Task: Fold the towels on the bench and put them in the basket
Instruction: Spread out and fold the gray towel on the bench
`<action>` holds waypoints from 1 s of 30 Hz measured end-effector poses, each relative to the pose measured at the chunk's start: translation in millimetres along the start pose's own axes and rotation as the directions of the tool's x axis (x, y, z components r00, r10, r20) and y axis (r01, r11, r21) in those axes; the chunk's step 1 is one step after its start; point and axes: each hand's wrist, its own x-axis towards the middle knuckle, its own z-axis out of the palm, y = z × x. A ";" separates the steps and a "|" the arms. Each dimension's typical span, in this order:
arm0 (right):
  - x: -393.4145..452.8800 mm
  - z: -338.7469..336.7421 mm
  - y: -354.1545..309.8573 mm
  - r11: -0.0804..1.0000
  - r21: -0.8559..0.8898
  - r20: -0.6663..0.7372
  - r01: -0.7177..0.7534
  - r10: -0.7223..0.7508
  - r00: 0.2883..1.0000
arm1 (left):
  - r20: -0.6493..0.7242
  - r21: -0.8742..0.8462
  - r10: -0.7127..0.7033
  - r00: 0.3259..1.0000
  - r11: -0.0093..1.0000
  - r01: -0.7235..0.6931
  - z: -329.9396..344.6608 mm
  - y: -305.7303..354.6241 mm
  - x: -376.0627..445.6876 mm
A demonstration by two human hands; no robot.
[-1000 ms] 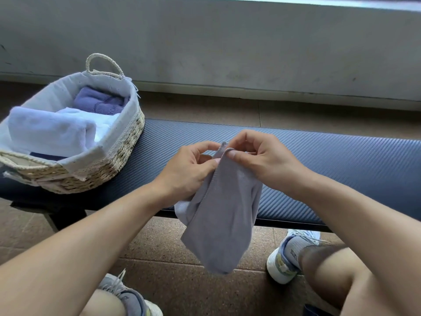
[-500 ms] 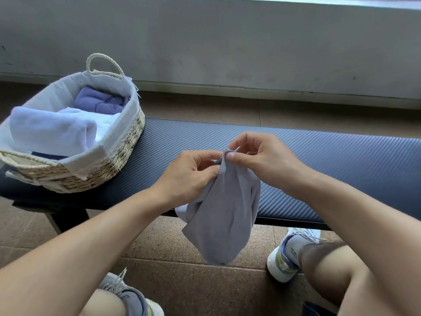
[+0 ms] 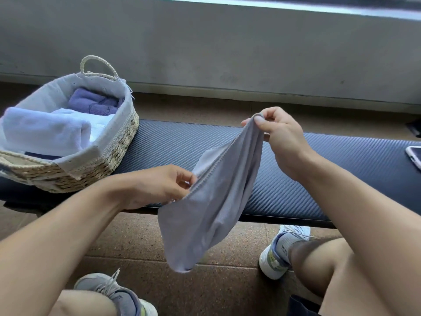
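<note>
A grey towel [image 3: 214, 208] hangs in the air in front of the dark blue bench [image 3: 173, 144], its edge stretched between my hands. My right hand [image 3: 280, 135] pinches one corner, raised above the bench. My left hand [image 3: 159, 185] pinches the same edge lower down, near the bench's front edge. The rest of the cloth droops toward the floor. At the left end of the bench stands a woven basket [image 3: 114, 153] with a cloth liner. It holds a folded white towel [image 3: 45, 133] and a purple towel [image 3: 95, 103].
A phone [image 3: 414, 156] lies on the bench at the far right edge. Behind the bench runs a grey concrete wall [image 3: 227, 46]. My two shoes [image 3: 280, 252] stand on the brown tiled floor below the bench.
My hands, close together at the towel's top a second ago, have drawn apart: the right one up and to the right, the left one down, stretching the edge between them.
</note>
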 end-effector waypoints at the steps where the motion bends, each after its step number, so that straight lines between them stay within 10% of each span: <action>1: 3.2 -2.5 0.4 0.999 0.033 -0.012 -0.001 0.002 1.000 | 0.039 0.029 -0.018 0.999 0.999 0.017 -1.7 -2.2 -2.2; 16: 36.1 -39.1 14.5 0.996 -0.090 -0.363 -0.015 -0.018 0.932 | -0.205 -0.247 -0.008 0.979 0.968 -0.044 -3.2 -2.6 -5.0; 30: 34.2 -39.9 15.5 0.988 -0.147 -0.379 0.056 -0.109 0.919 | -0.584 -0.342 -0.086 0.807 0.928 -0.150 -10.4 1.8 1.0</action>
